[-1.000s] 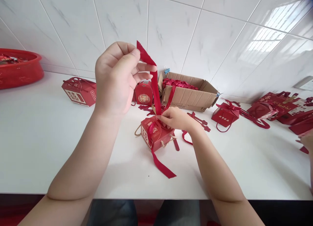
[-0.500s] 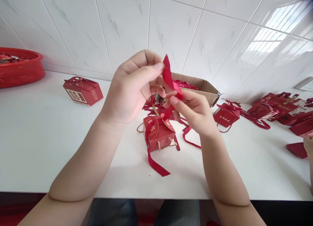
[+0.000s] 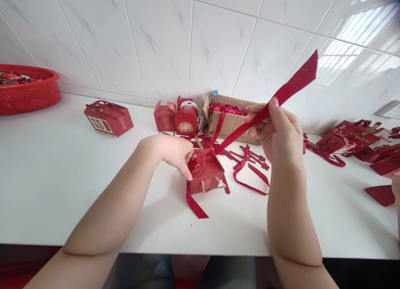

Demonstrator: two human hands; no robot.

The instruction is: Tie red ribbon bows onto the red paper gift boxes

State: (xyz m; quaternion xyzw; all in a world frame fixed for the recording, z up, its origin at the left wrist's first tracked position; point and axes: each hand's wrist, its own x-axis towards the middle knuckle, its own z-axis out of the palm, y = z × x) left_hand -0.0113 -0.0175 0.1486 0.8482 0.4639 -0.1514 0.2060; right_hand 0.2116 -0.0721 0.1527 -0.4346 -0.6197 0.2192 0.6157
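A small red gift box with gold rope handles stands in front of me on the white table. My left hand is closed on its left side, the thumb at the near edge and the other fingers partly hidden behind the round flap. Raised to the upper right, my right hand pinches a red ribbon between thumb and fingers. This ribbon runs slantwise up from the top of the box, and its cut end sticks out past my hand. Another ribbon tail hangs from the box's left side onto the table.
Behind stand a cardboard box of red ribbon and several red gift boxes. Loose ribbon lies right of the box. A red basin is far left; red bags and part of another person's hand are far right.
My right hand has moved up and right, drawing the ribbon out long. My left hand has let go of the ribbon's end and come down onto the gift box.
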